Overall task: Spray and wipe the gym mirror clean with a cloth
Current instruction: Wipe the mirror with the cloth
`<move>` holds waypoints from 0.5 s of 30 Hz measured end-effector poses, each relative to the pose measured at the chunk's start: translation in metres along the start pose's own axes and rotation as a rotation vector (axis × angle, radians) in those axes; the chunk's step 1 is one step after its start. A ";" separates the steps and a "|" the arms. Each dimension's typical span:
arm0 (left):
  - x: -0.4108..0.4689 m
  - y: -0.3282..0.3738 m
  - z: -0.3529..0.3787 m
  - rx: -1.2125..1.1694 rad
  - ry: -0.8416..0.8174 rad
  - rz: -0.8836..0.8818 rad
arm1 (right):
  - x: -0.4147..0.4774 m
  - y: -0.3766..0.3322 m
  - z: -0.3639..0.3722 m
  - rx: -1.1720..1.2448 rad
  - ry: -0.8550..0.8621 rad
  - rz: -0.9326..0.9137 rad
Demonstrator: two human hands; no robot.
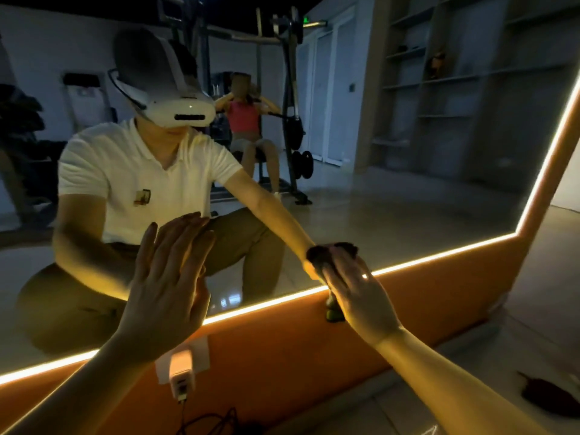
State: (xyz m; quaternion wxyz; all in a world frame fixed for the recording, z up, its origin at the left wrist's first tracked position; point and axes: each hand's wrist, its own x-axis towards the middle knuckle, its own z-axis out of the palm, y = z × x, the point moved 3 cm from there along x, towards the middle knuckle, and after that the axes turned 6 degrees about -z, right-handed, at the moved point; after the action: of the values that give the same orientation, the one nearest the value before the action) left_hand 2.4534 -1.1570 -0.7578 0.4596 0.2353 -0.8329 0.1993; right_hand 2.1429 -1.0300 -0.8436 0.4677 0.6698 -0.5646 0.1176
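Hands: the right hand lies flat with straight, spread fingers, pressing the cloth against the glass; the left hand holds nothing, its palm flat and fingers straight against the glass.
Cloth: dark, bunched under the right fingers, with a fold hanging below the palm over the lit edge.
Mirror: both hands touch its lower part; the cloth sits just above the bottom edge.
Light strip: glows along the mirror's bottom and right edges.
Wall below: orange, with a white plug on it and a dark cable beneath.
Floor: pale tiles; a dark object lies at the right, well apart from the hands.
Reflection: a crouching person in a white shirt, with gym equipment behind.
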 end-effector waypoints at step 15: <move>0.001 0.003 0.019 0.055 0.091 0.044 | 0.084 -0.066 0.001 0.231 0.129 -0.001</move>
State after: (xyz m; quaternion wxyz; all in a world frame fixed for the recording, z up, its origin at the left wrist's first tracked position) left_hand 2.4381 -1.1656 -0.7668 0.4858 0.2204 -0.8102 0.2427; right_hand 2.2278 -1.0900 -0.8197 0.4231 0.7104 -0.5156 0.2245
